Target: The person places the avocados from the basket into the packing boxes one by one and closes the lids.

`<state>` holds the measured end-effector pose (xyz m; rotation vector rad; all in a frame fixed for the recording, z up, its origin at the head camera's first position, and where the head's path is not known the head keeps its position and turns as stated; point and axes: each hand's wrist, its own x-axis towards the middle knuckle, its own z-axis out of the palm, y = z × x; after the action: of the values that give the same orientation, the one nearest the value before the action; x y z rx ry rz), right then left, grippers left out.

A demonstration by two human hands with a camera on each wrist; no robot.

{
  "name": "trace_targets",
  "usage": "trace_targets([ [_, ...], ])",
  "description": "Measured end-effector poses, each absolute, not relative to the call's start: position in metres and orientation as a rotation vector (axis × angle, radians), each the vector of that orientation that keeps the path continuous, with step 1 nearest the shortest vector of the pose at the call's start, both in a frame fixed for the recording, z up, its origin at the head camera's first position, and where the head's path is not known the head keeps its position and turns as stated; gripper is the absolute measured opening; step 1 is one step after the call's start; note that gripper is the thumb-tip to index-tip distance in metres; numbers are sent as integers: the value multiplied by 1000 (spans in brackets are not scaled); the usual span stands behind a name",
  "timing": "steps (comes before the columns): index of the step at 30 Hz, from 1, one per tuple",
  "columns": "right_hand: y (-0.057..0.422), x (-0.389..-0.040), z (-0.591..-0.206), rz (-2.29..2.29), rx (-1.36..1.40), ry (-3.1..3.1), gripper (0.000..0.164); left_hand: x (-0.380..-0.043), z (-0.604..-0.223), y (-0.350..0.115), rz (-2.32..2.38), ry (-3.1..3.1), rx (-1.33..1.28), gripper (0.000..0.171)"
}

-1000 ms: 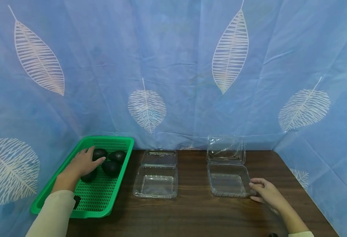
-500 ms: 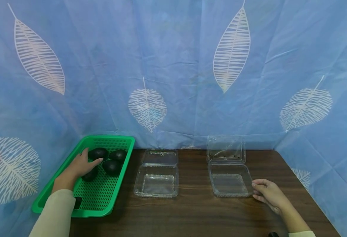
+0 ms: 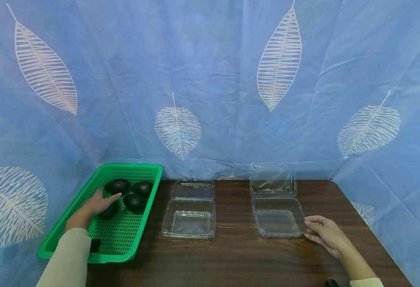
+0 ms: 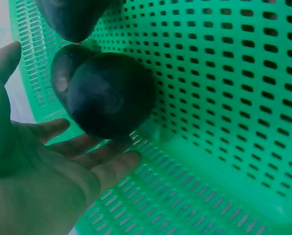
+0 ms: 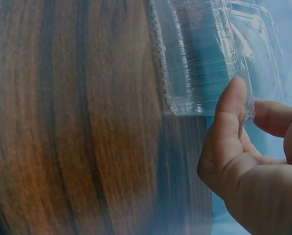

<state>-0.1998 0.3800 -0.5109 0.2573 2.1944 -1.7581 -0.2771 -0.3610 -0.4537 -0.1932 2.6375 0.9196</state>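
Inside the green basket lie several dark, egg-shaped avocados. My left hand reaches over the basket's left side, above the nearest avocado, thumb stretched to the right. Seen from the left wrist, that hand is spread with fingertips right at the underside of a round avocado; another avocado lies beyond. On the right, my right hand pinches the near right side of an open clear plastic clamshell container. The right wrist view has thumb and fingers on either side of its rim.
A second open clear clamshell container stands between the basket and the right container, lid folded back. Both sit on a dark wood table. A blue curtain with leaf prints hangs right behind the table.
My left hand has drawn back slightly toward me, baring more of the far left avocado, which has shifted a little left. My right hand stays at the container's edge.
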Motion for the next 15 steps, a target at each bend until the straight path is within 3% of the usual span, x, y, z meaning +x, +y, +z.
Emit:
trace_targets([
  [15,381,-196,-516,-1824,283,2125,59,-278,-480,-364,999,2613,-261,113],
])
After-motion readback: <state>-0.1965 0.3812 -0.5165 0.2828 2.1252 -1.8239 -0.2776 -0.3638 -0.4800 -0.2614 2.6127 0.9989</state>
